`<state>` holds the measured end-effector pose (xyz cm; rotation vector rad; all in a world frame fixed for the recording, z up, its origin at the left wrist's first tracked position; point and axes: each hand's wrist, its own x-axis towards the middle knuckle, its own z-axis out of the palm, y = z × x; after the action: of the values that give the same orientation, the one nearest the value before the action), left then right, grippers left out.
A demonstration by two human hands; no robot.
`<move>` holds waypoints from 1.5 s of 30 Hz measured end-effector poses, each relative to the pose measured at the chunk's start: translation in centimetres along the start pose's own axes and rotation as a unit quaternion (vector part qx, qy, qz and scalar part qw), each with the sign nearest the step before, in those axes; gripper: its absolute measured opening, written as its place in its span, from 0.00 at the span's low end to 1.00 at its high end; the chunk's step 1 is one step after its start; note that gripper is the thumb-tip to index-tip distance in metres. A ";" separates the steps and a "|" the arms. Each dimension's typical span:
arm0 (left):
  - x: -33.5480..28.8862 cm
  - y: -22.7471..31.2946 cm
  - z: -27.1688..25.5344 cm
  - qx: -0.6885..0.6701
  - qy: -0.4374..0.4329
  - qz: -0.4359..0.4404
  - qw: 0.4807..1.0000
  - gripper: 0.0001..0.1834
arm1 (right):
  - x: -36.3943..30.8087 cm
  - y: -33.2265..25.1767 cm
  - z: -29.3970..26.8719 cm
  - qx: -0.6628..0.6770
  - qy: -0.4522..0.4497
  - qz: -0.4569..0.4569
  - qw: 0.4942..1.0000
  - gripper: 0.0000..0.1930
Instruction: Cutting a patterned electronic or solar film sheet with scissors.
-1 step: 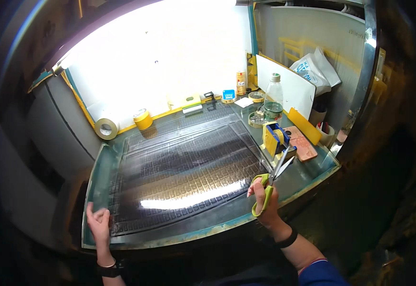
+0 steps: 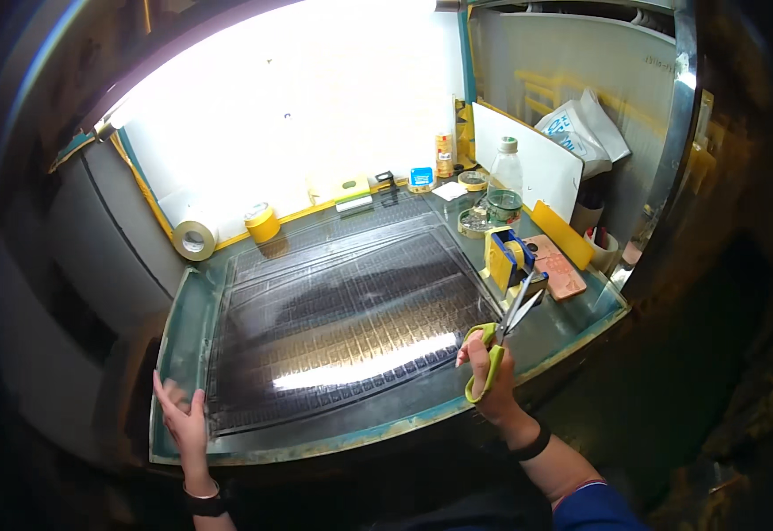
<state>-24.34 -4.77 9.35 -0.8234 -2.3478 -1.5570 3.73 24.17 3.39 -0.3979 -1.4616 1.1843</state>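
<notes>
Head camera looked down on a glass-topped light table (image 2: 183, 319) with a large dark patterned sheet (image 2: 342, 319) spread flat across most of it. At about four o'clock from the sheet's middle, the person's right hand (image 2: 489, 376) was closed around the green handles of a pair of scissors (image 2: 503, 334), fingers threaded through the loops. The scissors' long axis ran from the hand up toward one o'clock, tips pointing away from the person toward a yellow and blue tape dispenser (image 2: 503, 257) just beyond them; the blades looked nearly closed, though whether anything lay between them I could not tell. The tips hung just off the sheet's right edge, over bare glass. Over at eight o'clock, the left hand (image 2: 183, 416) lay flat and open on the table's near-left corner, fingers spread, palm down, gripping nothing, right beside the sheet's lower left corner. At eleven o'clock a beige tape roll (image 2: 194, 240) stood on the table's far-left rim, with a yellow roll (image 2: 263, 223) next to it. At one o'clock a clear plastic bottle (image 2: 506, 168) stood before a white board (image 2: 528, 164), and a pinkish pad (image 2: 556, 265) lay at two o'clock.
</notes>
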 end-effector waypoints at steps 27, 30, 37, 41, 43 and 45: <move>-8.1 -27.6 -18.8 0.423 0.095 -0.237 0.869 0.37 | -0.7 -1.8 4.4 -0.121 0.018 -0.192 0.974 0.17; -8.5 -30.2 -16.7 0.523 -0.030 -0.125 0.842 0.32 | -0.2 -1.0 2.7 -0.228 -0.032 -0.235 0.944 0.17; -8.1 -32.4 -15.1 0.499 -0.016 -0.159 0.852 0.08 | -0.9 -1.3 2.8 -0.317 -0.046 -0.278 0.905 0.19; -7.6 -31.2 -16.2 0.523 -0.021 -0.083 0.848 0.06 | -0.4 -0.2 1.6 -0.302 -0.028 -0.260 0.917 0.18; -6.8 -30.1 -17.0 0.541 -0.023 -0.122 0.832 0.07 | -0.3 -1.2 2.4 -0.280 -0.032 -0.256 0.925 0.17; -6.2 -30.9 -18.4 0.516 0.032 -0.159 0.841 0.08 | 0.2 0.4 1.0 -0.226 0.038 -0.156 0.961 0.14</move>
<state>-38.69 -32.28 -9.87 -0.1088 -2.7891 -0.1665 2.66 24.11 3.32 -0.4936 -1.6531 0.5732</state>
